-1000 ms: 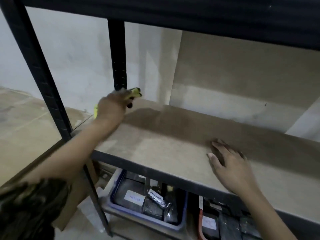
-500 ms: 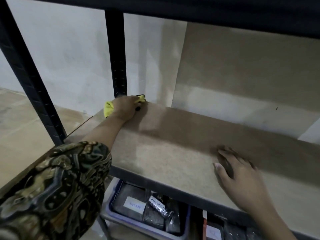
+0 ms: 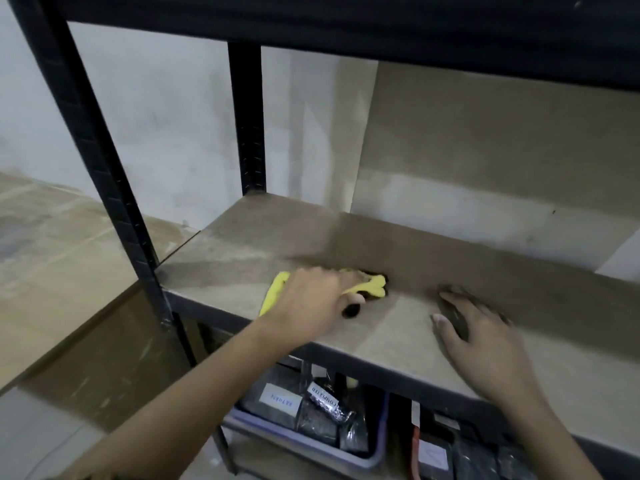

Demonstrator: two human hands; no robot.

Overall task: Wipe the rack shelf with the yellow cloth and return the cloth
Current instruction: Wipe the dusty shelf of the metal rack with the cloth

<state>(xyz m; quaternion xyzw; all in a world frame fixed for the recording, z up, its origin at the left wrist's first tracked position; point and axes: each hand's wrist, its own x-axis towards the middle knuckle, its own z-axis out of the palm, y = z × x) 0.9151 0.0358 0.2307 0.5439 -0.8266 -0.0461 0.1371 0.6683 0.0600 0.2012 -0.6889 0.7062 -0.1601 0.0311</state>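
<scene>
**Cloth mid-wipe, near the shelf's front edge**

Cloth [image 3: 367,289], yellow and bunched, lies on the shelf [image 3: 277,233] under the left hand [image 3: 311,306], whose fingers are curled down over it and press it to the board; yellow shows on both sides of the knuckles. The right hand [image 3: 485,344] rests flat on the shelf well to the right, fingers spread and relaxed, holding nothing; it looks to be steadying the person against the rack. Both forearms reach in from below over the dark metal front rail.

Around them the brown board is bare, with black uprights [image 3: 247,126] at the left end and a pale wall behind. On the tier below sits a grey bin [image 3: 375,459] with dark labelled packets.

To my eye this is the wiping step, and not near its end: the right half of the board, including the patch under the resting hand, would still want passes. The next stroke calls for steady downward pressure while sliding the cloth rightward, and the right hand lifting clear. Returning the cloth comes after.
</scene>
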